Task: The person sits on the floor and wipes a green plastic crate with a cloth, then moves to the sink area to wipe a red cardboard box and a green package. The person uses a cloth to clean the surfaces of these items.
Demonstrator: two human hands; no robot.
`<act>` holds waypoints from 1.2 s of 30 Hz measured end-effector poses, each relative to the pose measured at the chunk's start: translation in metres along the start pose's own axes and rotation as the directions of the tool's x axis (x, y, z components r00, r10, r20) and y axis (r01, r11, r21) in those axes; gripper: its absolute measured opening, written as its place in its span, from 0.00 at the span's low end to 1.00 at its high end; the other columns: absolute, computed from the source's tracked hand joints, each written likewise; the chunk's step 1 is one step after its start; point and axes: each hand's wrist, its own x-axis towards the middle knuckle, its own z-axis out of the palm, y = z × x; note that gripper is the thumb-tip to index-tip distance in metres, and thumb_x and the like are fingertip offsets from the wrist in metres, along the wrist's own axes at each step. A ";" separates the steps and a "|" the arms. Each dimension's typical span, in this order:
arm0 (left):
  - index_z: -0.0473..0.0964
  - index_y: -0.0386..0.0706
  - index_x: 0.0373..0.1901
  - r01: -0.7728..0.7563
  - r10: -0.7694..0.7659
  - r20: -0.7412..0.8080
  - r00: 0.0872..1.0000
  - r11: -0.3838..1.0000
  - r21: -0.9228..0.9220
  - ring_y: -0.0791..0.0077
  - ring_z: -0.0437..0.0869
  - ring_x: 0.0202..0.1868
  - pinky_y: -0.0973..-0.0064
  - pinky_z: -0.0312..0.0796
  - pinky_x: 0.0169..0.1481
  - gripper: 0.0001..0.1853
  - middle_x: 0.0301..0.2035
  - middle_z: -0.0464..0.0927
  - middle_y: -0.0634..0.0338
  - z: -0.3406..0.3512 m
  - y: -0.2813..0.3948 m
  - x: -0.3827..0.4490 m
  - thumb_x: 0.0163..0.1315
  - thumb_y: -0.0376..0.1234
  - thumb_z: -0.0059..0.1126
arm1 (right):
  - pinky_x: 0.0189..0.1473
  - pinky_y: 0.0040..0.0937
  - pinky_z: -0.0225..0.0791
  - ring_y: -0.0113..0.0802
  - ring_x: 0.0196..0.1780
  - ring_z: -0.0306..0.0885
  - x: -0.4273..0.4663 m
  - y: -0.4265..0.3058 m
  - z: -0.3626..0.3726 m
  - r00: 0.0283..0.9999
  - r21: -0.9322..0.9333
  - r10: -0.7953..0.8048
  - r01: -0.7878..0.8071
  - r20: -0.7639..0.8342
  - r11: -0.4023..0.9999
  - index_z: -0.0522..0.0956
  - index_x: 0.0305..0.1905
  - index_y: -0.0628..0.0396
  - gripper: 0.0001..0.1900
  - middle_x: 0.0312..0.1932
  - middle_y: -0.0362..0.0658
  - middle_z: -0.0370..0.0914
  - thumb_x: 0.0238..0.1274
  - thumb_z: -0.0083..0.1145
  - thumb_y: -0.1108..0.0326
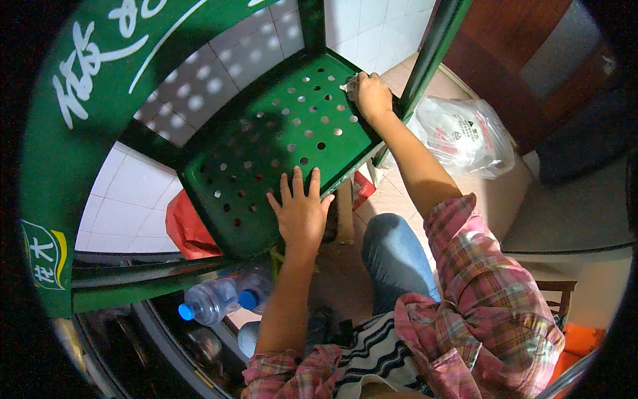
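A green metal rack shelf [314,134] punched with round holes lies before me, shaded over its left part. My right hand [374,97] is closed on a crumpled, wet-looking cloth or plastic wad [352,89] and presses it on the shelf's far right edge. Flat on the near edge of the shelf rests my left hand [301,214], fingers spread, holding nothing. Above the shelf at the upper left, the rack's green header panel [45,149] bears white writing.
Right of the rack, a clear plastic bag [463,134] sits on the tiled floor. Beneath the shelf are a red bag [187,227] and clear plastic bottles [212,299] with blue caps. A green upright post [433,55] stands beside my right hand, and white wall tiles [129,199] are behind.
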 end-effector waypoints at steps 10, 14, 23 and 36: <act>0.71 0.55 0.67 -0.019 0.020 0.023 1.000 0.999 -0.033 0.49 0.68 0.68 0.37 0.61 0.69 0.33 0.67 0.68 0.52 -0.002 0.000 0.001 0.60 0.52 0.64 | 0.44 0.42 0.81 0.49 0.45 0.86 0.016 -0.011 -0.001 0.984 -0.164 0.008 0.022 0.176 0.986 0.87 0.42 0.57 0.13 0.45 0.55 0.81 0.67 0.53 0.64; 0.70 0.53 0.68 -0.048 0.051 0.053 0.997 0.997 -0.055 0.47 0.67 0.69 0.36 0.60 0.69 0.33 0.68 0.67 0.49 -0.006 0.001 -0.003 0.62 0.52 0.62 | 0.42 0.42 0.81 0.49 0.45 0.86 0.044 -0.020 0.017 0.984 -0.135 -0.068 0.091 0.165 0.987 0.87 0.40 0.57 0.11 0.44 0.55 0.81 0.65 0.54 0.66; 0.70 0.53 0.69 -0.064 0.068 0.064 0.996 0.996 -0.059 0.44 0.66 0.70 0.36 0.59 0.69 0.32 0.69 0.66 0.48 -0.010 0.006 0.006 0.64 0.51 0.60 | 0.46 0.42 0.80 0.45 0.48 0.85 0.144 -0.046 0.111 0.996 0.050 -0.091 0.090 0.013 0.995 0.86 0.42 0.50 0.11 0.44 0.48 0.85 0.63 0.53 0.65; 0.73 0.53 0.66 -0.022 0.023 0.022 0.999 0.997 -0.072 0.44 0.68 0.68 0.35 0.61 0.68 0.29 0.67 0.68 0.48 -0.006 0.000 -0.001 0.65 0.51 0.59 | 0.48 0.45 0.80 0.49 0.50 0.85 0.031 -0.014 0.007 0.957 -0.036 -0.039 0.051 0.288 0.998 0.83 0.45 0.60 0.14 0.48 0.54 0.84 0.68 0.50 0.63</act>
